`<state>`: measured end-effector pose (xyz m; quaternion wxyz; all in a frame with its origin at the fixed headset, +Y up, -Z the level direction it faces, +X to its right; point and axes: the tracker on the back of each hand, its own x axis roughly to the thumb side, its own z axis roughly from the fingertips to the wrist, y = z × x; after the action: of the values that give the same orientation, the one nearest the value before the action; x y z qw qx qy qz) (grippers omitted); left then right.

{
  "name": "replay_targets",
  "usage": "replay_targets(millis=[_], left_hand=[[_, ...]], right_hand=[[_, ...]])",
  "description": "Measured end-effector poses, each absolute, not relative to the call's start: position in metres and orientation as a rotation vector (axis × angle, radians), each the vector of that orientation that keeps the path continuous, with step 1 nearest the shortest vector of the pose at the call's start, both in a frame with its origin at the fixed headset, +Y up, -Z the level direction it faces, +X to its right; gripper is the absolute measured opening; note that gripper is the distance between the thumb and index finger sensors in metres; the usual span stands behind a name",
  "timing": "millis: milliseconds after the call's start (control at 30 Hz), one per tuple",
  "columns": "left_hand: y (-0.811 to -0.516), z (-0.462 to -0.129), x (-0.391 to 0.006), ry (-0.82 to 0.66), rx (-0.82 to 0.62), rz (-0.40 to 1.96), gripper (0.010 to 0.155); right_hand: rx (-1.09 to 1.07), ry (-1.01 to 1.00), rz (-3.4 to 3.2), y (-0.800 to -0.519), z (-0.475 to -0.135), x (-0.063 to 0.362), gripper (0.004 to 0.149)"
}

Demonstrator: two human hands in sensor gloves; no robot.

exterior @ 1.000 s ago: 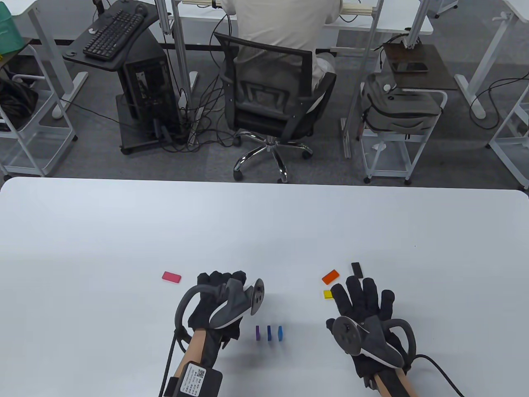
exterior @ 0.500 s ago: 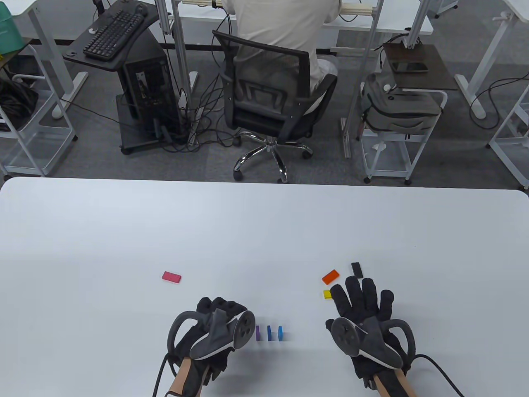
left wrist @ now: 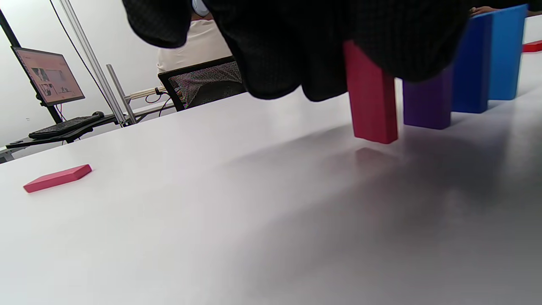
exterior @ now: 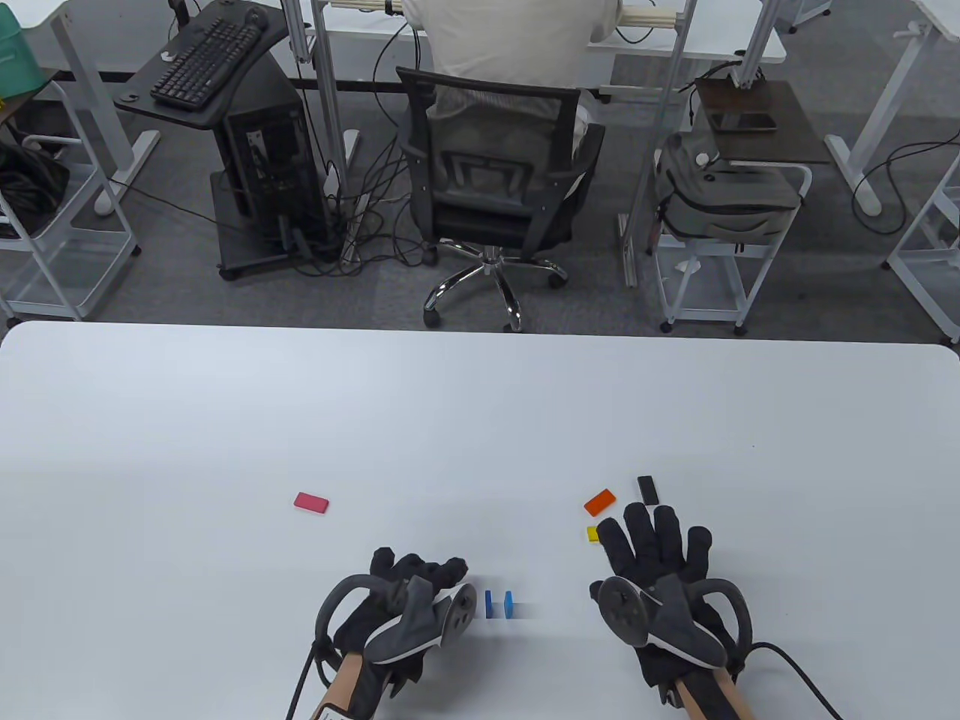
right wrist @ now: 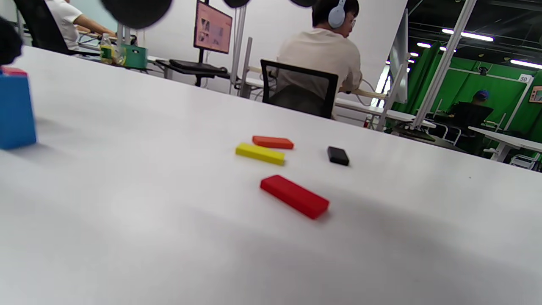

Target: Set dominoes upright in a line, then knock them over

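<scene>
A: Where is the left hand?
B: It grips a crimson domino upright beside the purple domino on the table.
A: The right hand?
B: Flat, fingers spread, holding nothing.

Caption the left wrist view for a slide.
Left hand sets a red domino upright beside the purple domino.

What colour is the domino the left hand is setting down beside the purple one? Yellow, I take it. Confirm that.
Not yellow: the domino that the left hand holds upright beside the purple domino is red. The left wrist view shows it, its lower end just above the table. The yellow domino lies flat near the right hand, as the right wrist view shows.
</scene>
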<state>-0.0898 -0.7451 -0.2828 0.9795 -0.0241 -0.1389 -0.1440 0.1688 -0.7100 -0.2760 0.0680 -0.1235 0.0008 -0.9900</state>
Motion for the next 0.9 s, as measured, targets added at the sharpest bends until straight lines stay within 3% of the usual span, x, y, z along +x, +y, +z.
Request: replay_targets(millis=[900], left_hand=[[-0.7435,-0.2802,-0.0874,-0.286,-0.073,-0.290,0.070]], right_hand=[[-0.377,0.002,-2.982,-0.7108,-0.2763,0.1681,0.073]])
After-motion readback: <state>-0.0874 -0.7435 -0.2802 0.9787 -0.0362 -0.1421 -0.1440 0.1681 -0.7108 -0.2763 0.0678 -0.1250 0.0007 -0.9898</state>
